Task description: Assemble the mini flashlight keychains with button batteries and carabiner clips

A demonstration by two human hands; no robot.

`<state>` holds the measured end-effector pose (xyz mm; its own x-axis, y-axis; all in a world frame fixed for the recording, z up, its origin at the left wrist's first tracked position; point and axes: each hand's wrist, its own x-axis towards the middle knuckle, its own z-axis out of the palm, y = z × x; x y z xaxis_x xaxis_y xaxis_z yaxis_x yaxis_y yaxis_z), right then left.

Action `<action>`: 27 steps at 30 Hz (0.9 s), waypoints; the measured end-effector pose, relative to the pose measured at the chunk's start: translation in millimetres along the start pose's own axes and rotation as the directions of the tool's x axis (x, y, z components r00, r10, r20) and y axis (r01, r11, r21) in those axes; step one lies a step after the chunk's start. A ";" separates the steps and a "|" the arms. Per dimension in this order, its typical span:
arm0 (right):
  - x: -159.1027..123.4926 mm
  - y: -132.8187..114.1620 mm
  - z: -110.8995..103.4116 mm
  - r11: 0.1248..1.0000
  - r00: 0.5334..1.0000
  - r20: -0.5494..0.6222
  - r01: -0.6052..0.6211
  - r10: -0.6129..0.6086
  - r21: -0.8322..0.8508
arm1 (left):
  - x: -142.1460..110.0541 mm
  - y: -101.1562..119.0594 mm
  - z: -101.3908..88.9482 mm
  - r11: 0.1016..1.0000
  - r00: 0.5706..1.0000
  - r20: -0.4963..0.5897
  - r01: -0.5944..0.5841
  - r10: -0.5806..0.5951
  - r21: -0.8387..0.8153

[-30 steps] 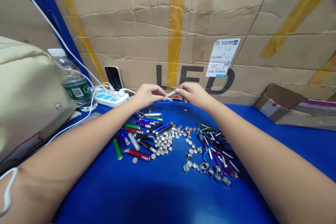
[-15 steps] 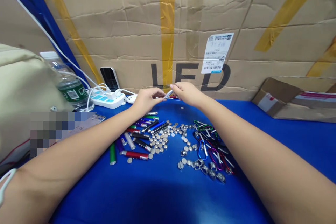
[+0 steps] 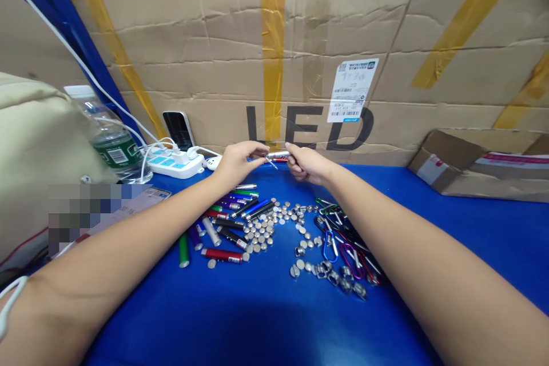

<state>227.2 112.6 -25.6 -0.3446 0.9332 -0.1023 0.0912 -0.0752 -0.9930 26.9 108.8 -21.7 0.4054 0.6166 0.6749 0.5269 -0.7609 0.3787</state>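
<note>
Forward, a cardboard wall (image 3: 206, 68) closes the way just behind the left hand (image 3: 237, 164) and right hand (image 3: 306, 163), with a silver flashlight (image 3: 278, 155) spanning the gap between them. Over the blue worktop (image 3: 257, 320), passage lies above low spreads of flashlights (image 3: 223, 223), button cells (image 3: 259, 234) and carabiners (image 3: 330, 246). Leftward, a power strip (image 3: 175, 164) and water bottle (image 3: 114, 146) obstruct.

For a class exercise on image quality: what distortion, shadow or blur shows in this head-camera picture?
Head view: wide-angle distortion stretches the right forearm and bows the cardboard wall; a dark shadow falls across the near blue table; a pixelated patch blurs out the left side.
</note>
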 end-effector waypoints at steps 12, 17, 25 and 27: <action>5.5 8.3 -1.1 0.999 0.998 0.049 -0.038 0.037 0.037 | 1.6 -6.7 4.1 0.865 0.943 0.029 0.316 -0.332 -0.388; 5.0 7.2 -2.5 0.999 0.996 0.086 -0.042 0.038 0.034 | 2.3 -8.3 4.8 0.854 0.925 0.041 0.366 -0.378 -0.369; 3.8 8.2 -1.1 1.000 0.990 0.138 -0.004 0.000 0.031 | 2.1 -19.5 8.4 0.795 0.923 0.069 0.362 -0.378 -0.486; 1.8 7.3 -1.6 1.000 0.989 0.149 0.008 -0.011 0.022 | 2.3 -21.3 8.6 0.768 0.925 0.096 0.360 -0.368 -0.530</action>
<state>228.7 114.3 -33.0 -0.4809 0.8712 -0.0989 0.0682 -0.0752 -0.9948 23.0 128.2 -33.6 0.2528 0.8695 0.4244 0.1542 -0.4692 0.8695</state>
